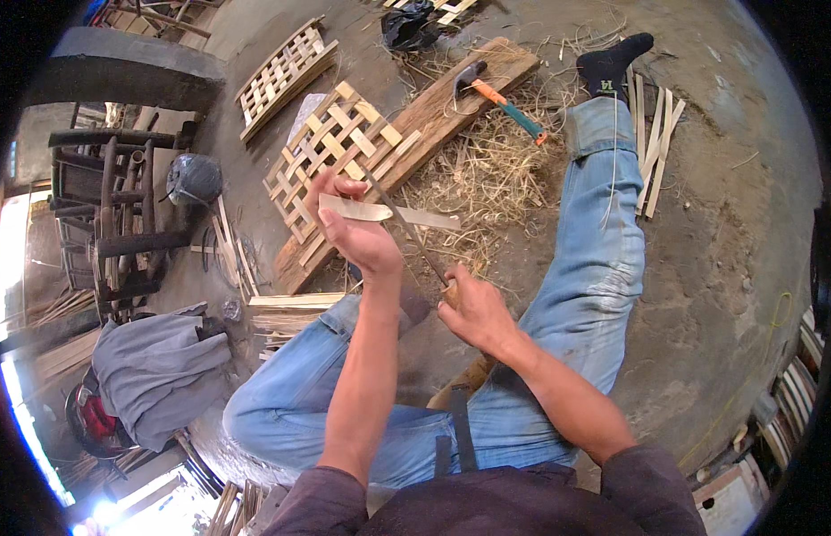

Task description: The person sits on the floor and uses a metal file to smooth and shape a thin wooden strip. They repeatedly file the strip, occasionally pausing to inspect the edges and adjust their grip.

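Note:
A thin, pale bamboo strip (354, 209) lies across my left hand (366, 239), pinched between the thumb and curled fingers. My right hand (478, 310) is wrapped round the wooden handle of a knife. Its long, narrow knife blade (420, 241) slants up and to the left, crossing the strip just right of my left fingers. The strip's far end sticks out to the right of the blade. Behind my left hand, a woven lattice panel (333, 141) rests on a thick wooden plank (505, 64). Both hands are above the floor between my legs.
A hammer (500, 103) with an orange and green handle lies on the plank's edge, beside curly shavings (496, 179). Loose strips (656, 143) lie right of my leg. A second lattice panel (281, 76), dark wooden frames (112, 210) and grey cloth (165, 371) are left.

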A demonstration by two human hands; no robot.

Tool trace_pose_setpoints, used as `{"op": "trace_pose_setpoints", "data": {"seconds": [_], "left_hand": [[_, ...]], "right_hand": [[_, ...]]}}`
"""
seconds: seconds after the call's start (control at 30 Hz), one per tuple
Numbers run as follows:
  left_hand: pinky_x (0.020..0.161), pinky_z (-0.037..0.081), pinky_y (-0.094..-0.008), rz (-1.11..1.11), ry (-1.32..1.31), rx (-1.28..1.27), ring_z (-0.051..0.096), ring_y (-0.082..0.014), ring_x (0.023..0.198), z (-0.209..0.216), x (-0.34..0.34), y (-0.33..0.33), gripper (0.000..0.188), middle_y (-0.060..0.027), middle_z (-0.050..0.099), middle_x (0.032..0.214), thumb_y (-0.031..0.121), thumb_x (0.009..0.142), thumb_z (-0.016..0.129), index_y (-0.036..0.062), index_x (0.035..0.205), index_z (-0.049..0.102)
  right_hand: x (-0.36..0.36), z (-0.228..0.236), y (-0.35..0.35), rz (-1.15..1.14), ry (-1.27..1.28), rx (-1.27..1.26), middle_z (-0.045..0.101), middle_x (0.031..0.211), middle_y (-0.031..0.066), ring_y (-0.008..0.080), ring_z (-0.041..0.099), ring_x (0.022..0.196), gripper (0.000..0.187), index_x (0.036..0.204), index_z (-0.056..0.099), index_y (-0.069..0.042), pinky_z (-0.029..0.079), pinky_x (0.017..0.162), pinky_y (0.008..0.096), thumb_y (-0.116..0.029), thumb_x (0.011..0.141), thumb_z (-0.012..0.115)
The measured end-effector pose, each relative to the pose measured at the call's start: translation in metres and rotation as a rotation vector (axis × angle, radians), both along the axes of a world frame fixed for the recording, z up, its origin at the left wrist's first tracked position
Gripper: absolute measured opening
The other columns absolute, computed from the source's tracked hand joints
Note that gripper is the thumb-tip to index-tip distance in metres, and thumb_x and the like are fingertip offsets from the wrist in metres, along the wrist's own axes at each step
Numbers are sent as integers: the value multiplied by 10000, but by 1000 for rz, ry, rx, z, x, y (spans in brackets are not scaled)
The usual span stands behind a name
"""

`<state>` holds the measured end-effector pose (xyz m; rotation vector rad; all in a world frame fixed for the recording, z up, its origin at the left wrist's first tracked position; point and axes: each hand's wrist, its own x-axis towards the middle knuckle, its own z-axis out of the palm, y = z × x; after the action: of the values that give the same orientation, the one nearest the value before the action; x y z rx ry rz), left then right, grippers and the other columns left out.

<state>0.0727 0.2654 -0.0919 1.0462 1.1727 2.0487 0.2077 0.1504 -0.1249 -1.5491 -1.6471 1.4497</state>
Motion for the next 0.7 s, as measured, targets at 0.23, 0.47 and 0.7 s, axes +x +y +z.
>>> {"op": "trace_pose_setpoints", "data": {"seconds": [0.23,0.47,0.7], "left_hand": [[796,388,-326,-168,-223,141,433,-140,776,9,-23,-15,221,-4,437,818,319,972,487,117,883,481],[801,387,-282,-50,-216,25,424,-129,836,34,2,-27,115,-44,442,942,107,868,447,79,978,460],[726,380,-252,-177,-365,-37,421,-114,765,48,-18,-44,219,-30,465,894,34,795,454,87,1004,491]], "right_hand": [[-3,21,-5,-26,48,-12,646,822,286,469,634,838,413,1135,509,13,503,748,524,-165,784,633],[4,43,-11,71,-11,-58,642,818,287,476,626,829,406,1112,504,10,498,748,530,-168,776,648],[10,48,-14,128,-55,-25,640,810,285,477,625,815,365,1073,491,15,494,731,538,-163,793,644]]}}
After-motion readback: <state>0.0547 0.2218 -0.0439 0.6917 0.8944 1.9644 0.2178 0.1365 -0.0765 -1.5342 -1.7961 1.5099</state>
